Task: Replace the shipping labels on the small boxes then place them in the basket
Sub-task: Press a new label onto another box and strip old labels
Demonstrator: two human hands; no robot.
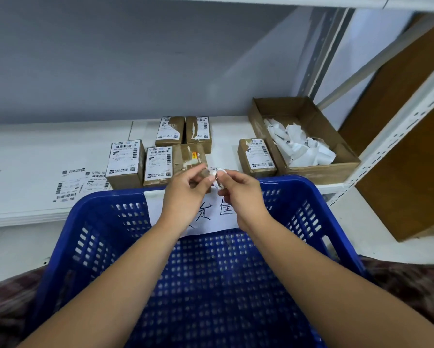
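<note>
Small boxes stand in a loose group on the white shelf, just behind the far rim of the blue basket. Most carry a white shipping label on the top face. One box near the middle shows bare brown cardboard with a small orange sticker. No box is visible inside the basket.

Hand position:
- Both forearms extend forward over the basket and converge above its far wall.
- Left hand: back of the hand faces up, thumb and fingers curled and pinching the label scrap.
- Right hand: fingers curled inward, pinching the same scrap from the opposite side.
- The fingertips of the two hands nearly meet around the scrap, which is crumpled and white. Whether it remains attached to a box cannot be determined.

Surroundings:
- A white paper sign with handwritten characters hangs on the inside of the basket's far wall, partly hidden by the hands.
- An open cardboard tray at the right holds torn label pieces.
- Flat label sheets lie on the shelf to the left of the boxes.
</note>
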